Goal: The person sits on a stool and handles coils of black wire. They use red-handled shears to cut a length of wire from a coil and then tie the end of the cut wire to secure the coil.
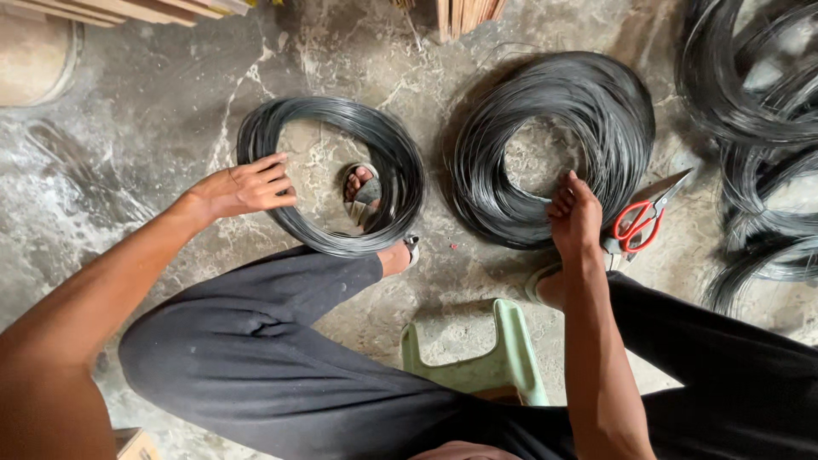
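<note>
From my seat I look straight down at a mottled grey stone floor [153, 119]. My left hand [247, 187] sits left of centre, fingers curled loosely over the left edge of a thin coil of dark wire [341, 175]; it touches the strands, though I cannot tell whether it truly grips them. A sandalled foot [362, 194] shows through that coil's open middle, and the coil's lower edge lies over the ankle.

My right hand [575, 217] is right of centre, fingers bunched and pinched down on the lower rim of a thicker wire coil [554, 145] that lies flat on the floor. Just beside it, to the right, red-handled scissors [643, 217] lie with the blades pointing to the upper right. More wire coils [758, 128] are piled along the right edge. A pale green plastic stool [503, 358] stands at lower centre between legs in dark trousers [281, 366]. Wooden slats [464, 15] show at the top edge.
</note>
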